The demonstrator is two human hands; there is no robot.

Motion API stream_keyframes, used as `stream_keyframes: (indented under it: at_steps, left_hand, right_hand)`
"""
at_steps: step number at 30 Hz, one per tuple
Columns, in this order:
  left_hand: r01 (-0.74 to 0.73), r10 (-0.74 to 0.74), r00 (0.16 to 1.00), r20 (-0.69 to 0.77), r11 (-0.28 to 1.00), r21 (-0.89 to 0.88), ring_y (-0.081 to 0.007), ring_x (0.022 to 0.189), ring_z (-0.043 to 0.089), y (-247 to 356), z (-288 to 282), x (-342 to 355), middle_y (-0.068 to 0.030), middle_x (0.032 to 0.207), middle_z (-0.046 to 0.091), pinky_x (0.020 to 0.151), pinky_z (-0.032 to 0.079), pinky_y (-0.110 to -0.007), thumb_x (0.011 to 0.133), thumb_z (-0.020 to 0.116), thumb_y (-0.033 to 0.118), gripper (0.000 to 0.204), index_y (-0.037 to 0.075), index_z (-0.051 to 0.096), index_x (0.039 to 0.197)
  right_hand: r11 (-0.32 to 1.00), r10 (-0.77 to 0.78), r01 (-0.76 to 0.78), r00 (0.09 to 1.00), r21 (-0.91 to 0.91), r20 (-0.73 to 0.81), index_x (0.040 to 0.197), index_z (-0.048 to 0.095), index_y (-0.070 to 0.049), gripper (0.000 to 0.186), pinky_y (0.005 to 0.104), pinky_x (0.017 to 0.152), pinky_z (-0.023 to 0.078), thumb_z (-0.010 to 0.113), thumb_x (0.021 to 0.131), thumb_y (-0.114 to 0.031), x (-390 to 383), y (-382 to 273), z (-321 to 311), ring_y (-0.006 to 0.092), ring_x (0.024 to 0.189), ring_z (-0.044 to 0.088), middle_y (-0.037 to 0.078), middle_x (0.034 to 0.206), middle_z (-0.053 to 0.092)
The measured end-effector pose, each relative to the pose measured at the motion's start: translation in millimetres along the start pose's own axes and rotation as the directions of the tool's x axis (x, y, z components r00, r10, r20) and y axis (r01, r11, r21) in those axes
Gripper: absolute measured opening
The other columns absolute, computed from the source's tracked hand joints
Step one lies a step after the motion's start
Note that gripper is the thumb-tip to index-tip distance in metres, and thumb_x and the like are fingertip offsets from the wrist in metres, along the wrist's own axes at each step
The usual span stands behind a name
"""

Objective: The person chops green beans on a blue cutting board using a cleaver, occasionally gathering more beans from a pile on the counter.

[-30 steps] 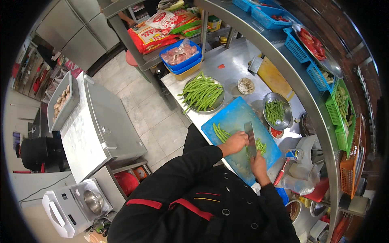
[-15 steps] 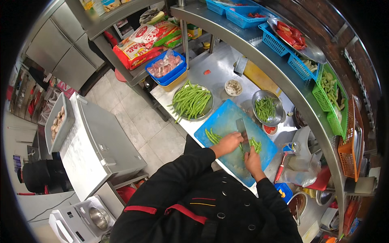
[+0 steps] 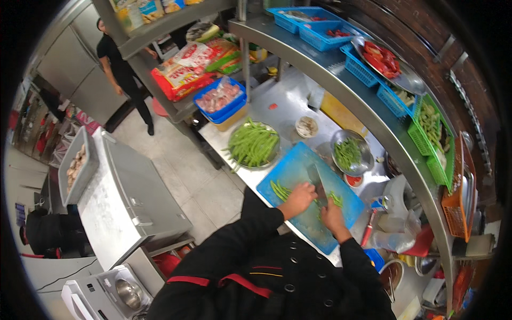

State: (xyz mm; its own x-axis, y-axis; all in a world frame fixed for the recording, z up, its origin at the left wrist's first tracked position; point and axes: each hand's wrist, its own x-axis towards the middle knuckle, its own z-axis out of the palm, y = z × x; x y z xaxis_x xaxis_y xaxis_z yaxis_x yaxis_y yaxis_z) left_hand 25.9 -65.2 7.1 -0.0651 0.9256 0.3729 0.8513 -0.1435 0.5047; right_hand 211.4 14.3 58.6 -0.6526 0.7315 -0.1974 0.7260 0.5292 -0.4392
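Note:
A blue cutting board (image 3: 277, 173) lies on the steel counter in front of me. My right hand (image 3: 333, 220) is closed round the handle of a broad-bladed knife (image 3: 316, 180), its blade pointing away across the board. Beside the blade, my left hand (image 3: 300, 200) is curled down over green beans; its fingertips are partly hidden. More whole green beans (image 3: 278, 189) stick out left of that hand, and cut pieces (image 3: 335, 198) lie right of the knife. Past the board stand a plate heaped with whole green beans (image 3: 252, 141) and a metal bowl (image 3: 367, 158) of cut beans.
A small bowl (image 3: 306, 127) and a cup of red pieces (image 3: 353, 180) stand near the board. Overhead, a steel shelf (image 3: 373, 98) with vegetable baskets curves along the right. Blue tubs of meat (image 3: 220, 100) sit at the far left corner. A person (image 3: 125, 69) stands beyond.
A person in dark clothes has come into view at the far left. My hands stay at the same spot on the board, with the knife blade slightly shifted. The whole view has moved a little.

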Motion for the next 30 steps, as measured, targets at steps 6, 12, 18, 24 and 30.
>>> stream_keyframes:
  at_steps: [6, 12, 18, 24, 30]
  left_hand:
    - [-0.007, 0.002, 0.999, -0.051, 0.996, -0.084, -0.0309, 0.096, 0.060, -9, 16, -11, -0.0115, 0.094, 0.058, 0.086, 0.050, -0.044, 0.090, 0.063, 0.014, 0.009, 0.007, 0.067, 0.093]
    - [0.059, -0.059, 0.998, -0.038, 0.998, -0.006, -0.0318, 0.097, 0.060, -14, -9, -4, -0.0129, 0.094, 0.059, 0.086, 0.052, -0.043, 0.090, 0.063, 0.015, 0.009, 0.006, 0.065, 0.090]
    - [-0.004, 0.005, 1.000, 0.012, 0.999, -0.033, -0.0340, 0.100, 0.064, -26, 17, -6, -0.0133, 0.093, 0.059, 0.085, 0.054, -0.044, 0.090, 0.062, 0.017, 0.012, 0.005, 0.066, 0.087]
    - [-0.006, 0.010, 0.999, 0.049, 0.997, -0.080, -0.0323, 0.099, 0.062, -18, 9, 1, -0.0123, 0.095, 0.059, 0.085, 0.053, -0.044, 0.094, 0.061, 0.018, 0.012, 0.007, 0.067, 0.093]
    - [-0.030, 0.030, 1.000, -0.002, 0.994, -0.102, -0.0314, 0.097, 0.063, -18, 11, -6, -0.0103, 0.092, 0.060, 0.084, 0.053, -0.043, 0.093, 0.063, 0.018, 0.010, 0.009, 0.067, 0.090]
  right_hand:
    - [1.000, 0.010, -0.009, 0.999, -0.011, 0.031, 0.129, 0.053, 0.008, 0.043, 0.0569, 0.078, 0.055, 0.066, 0.093, -0.012, -18, 6, -9, 0.0510, 0.087, 0.070, 0.033, 0.090, 0.071]
    - [0.995, 0.063, -0.061, 0.998, 0.073, -0.022, 0.124, 0.053, 0.007, 0.039, 0.0555, 0.078, 0.056, 0.066, 0.093, -0.012, -7, -5, 17, 0.0515, 0.086, 0.070, 0.033, 0.089, 0.071]
    - [0.994, 0.001, 0.011, 0.993, -0.105, 0.120, 0.125, 0.054, 0.006, 0.040, 0.0563, 0.082, 0.055, 0.067, 0.092, -0.013, -8, -3, -27, 0.0514, 0.091, 0.070, 0.033, 0.094, 0.071]
    - [1.000, 0.020, -0.020, 1.000, 0.011, 0.008, 0.135, 0.051, 0.007, 0.054, 0.0566, 0.084, 0.055, 0.070, 0.089, -0.012, 6, 7, 10, 0.0512, 0.094, 0.070, 0.034, 0.096, 0.071]
    - [1.000, -0.021, 0.022, 0.983, -0.002, 0.181, 0.135, 0.051, 0.006, 0.052, 0.0562, 0.084, 0.055, 0.069, 0.090, -0.012, -5, -3, -41, 0.0517, 0.093, 0.069, 0.034, 0.095, 0.071]
